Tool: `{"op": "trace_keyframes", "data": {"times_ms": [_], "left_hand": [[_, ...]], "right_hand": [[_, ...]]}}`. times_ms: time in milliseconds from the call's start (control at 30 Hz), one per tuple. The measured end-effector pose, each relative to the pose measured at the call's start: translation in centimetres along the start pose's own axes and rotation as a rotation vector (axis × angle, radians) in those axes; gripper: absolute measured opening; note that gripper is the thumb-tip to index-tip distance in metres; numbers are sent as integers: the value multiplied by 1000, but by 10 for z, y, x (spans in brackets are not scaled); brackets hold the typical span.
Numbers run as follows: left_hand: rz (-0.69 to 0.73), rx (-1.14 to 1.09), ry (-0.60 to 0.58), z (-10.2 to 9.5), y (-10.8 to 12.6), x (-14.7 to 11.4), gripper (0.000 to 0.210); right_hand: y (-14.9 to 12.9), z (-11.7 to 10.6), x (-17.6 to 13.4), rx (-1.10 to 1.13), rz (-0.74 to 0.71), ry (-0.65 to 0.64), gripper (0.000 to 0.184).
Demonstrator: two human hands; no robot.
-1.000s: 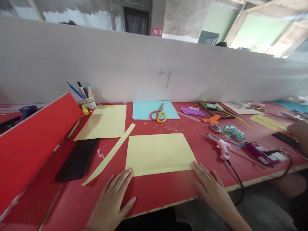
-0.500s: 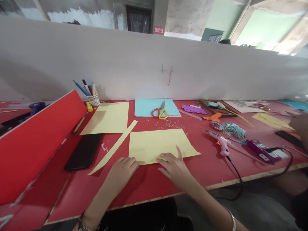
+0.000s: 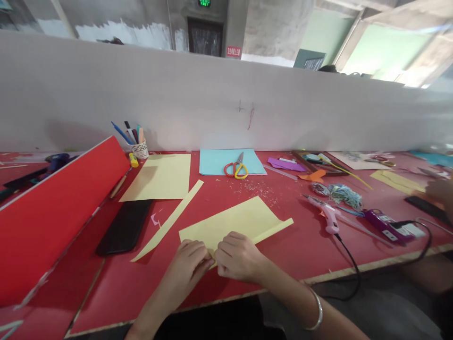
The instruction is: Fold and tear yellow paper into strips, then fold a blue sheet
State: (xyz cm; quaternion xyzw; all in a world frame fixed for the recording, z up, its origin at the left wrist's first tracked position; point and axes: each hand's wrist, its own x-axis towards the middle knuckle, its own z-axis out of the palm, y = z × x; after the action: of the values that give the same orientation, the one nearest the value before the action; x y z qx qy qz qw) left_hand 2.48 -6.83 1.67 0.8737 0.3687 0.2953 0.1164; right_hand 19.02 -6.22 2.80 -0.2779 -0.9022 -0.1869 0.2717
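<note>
A sheet of yellow paper (image 3: 244, 215) lies at a slant on the red table, its near edge turned up in a narrow fold. My left hand (image 3: 193, 259) pinches that edge near its left end. Right beside it, my right hand (image 3: 235, 255) is closed with curled fingers on the same fold. The fingertips of both hands are partly hidden. To the left lies a long yellow paper strip (image 3: 170, 219), apart from the sheet. Behind the sheet, scissors (image 3: 236, 167) with a red and a yellow handle rest on light blue paper (image 3: 215, 160).
A black phone (image 3: 125, 229), another yellow sheet (image 3: 166, 177), a pen cup (image 3: 140, 150) and a red board (image 3: 60, 217) stand or lie left. At right are a pink glue gun (image 3: 329, 215) with its cord, a purple power strip (image 3: 387, 225) and another person's hand (image 3: 440, 191).
The yellow sheet has turned, its left side now nearer me. My right hand has moved left and closed beside my left hand, and the near edge is now folded up.
</note>
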Motion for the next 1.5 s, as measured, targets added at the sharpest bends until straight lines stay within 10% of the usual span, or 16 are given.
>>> {"op": "trace_keyframes", "data": {"times_ms": [600,933,1167,1500], "left_hand": [[-84,-35,5,-61,-27,-8,32],[-51,-48,5,-54,-19,-6,32],[32,106,0,-59,-17,-8,29],[391,445,50,-17,32,29,32]], "right_hand": [[66,-69,-64,-177,163,-72,27],[57,-79,-53,-55,450,-117,19],[28,-54,-24,181,299,-516,21],[12,-47,-3,149,222,-472,27]]}}
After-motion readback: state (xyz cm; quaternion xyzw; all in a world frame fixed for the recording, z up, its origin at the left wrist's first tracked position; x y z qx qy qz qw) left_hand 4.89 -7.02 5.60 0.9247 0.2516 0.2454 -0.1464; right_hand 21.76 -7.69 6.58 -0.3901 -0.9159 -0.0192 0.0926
